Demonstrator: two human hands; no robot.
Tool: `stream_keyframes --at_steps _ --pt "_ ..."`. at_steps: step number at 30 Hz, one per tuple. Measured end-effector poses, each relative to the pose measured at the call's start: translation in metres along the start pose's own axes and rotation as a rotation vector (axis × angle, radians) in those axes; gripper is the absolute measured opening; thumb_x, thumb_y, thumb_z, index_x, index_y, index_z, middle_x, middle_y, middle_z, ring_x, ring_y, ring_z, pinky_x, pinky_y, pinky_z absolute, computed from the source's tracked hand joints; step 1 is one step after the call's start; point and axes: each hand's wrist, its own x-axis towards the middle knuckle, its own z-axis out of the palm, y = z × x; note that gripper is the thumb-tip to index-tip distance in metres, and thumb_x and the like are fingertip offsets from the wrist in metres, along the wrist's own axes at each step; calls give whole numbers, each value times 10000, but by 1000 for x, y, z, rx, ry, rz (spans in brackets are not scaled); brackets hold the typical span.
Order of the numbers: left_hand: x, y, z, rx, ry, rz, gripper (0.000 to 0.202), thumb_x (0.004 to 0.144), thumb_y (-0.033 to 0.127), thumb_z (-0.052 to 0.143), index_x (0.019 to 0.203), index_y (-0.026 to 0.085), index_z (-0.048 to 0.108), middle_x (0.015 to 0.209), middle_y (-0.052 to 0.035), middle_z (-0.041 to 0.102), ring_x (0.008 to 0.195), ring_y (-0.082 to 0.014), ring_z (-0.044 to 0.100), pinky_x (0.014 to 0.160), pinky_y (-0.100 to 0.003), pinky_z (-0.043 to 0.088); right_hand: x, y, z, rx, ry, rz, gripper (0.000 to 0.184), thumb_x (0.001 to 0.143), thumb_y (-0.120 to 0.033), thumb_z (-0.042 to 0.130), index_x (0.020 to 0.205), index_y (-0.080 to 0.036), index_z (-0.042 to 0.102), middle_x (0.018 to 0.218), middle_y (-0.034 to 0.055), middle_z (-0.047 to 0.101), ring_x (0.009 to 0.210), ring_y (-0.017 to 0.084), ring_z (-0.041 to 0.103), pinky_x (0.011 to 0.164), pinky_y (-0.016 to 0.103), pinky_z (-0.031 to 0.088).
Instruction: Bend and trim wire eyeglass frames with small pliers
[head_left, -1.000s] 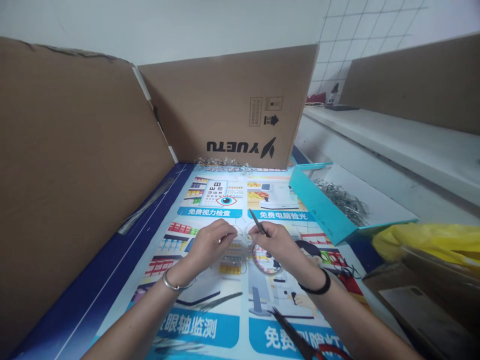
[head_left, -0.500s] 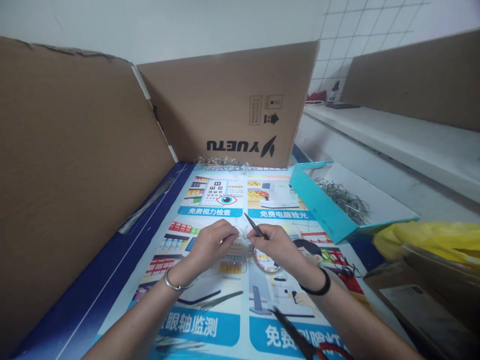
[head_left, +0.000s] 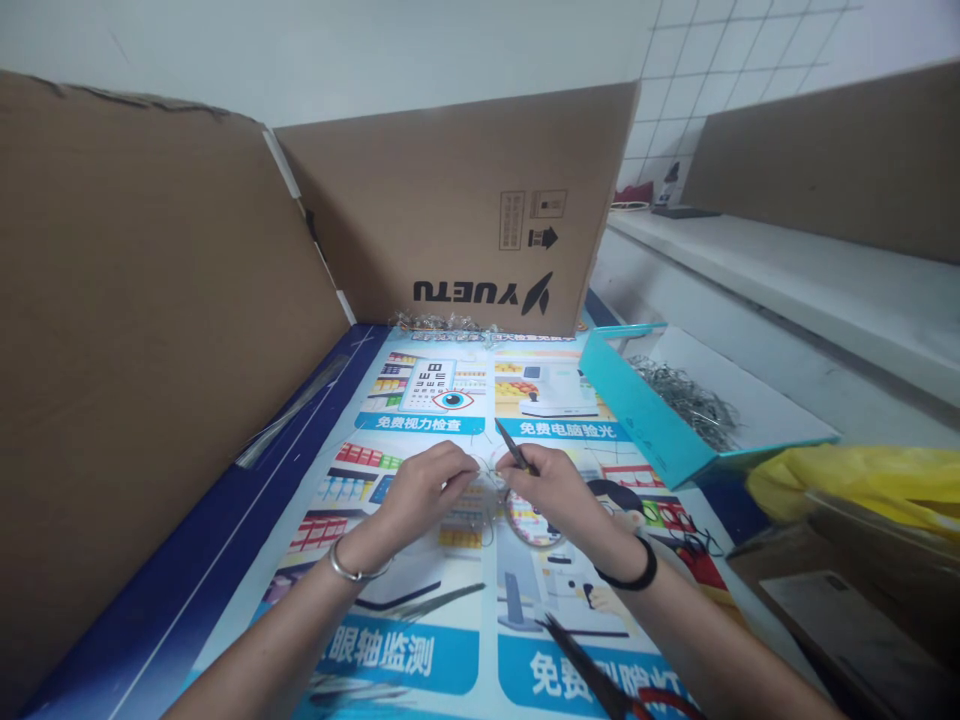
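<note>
Pinching something pretty fine there, weren't you? Couldn't make it out on my screen.

Yeah, a thin wire (head_left: 487,468). My left hand (head_left: 431,485) had thumb and forefinger pressed together on it, and it showed in the small gap between my two hands, over the printed sheet (head_left: 480,650). More fine wire looped down just below my fingers.

And the other hand?

My right hand (head_left: 551,485) was closed around a dark pointed tool (head_left: 514,443), tip sticking out up and to the left. Couldn't tell you if those fingertips had the wire too, it was all too tiny to see.

lol fair. What was that round thing under your right hand?

Some kind of ring (head_left: 517,536) lying on the sheet, partly covered by the hand. No clue what it was made of. Nearer to me were grey strands (head_left: 442,602), and the scissors (head_left: 592,670) with red handles, blades pointing away from me, near my right forearm.

Anything else around?

Teal box (head_left: 637,410) off to the right, lid open, with a messy tangle of wire (head_left: 686,400) inside. Yellow plastic (head_left: 862,485) was in front of that, on my side. Cardboard panel (head_left: 450,200) stood at the back with YUETU printed upside down, and more tangled bits (head_left: 442,323) sat along its foot.
</note>
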Motion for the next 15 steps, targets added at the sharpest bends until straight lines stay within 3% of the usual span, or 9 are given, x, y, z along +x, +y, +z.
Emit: stream_keyframes --at_steps 15 --pt "0 -1 2 13 -5 -30 120 838 150 502 833 181 618 767 -32 631 737 -128 575 651 -240 453 -1 -2 -1 37 -63 -20 94 720 -257 534 696 -175 574 653 -21 551 605 108 470 575 226 377"
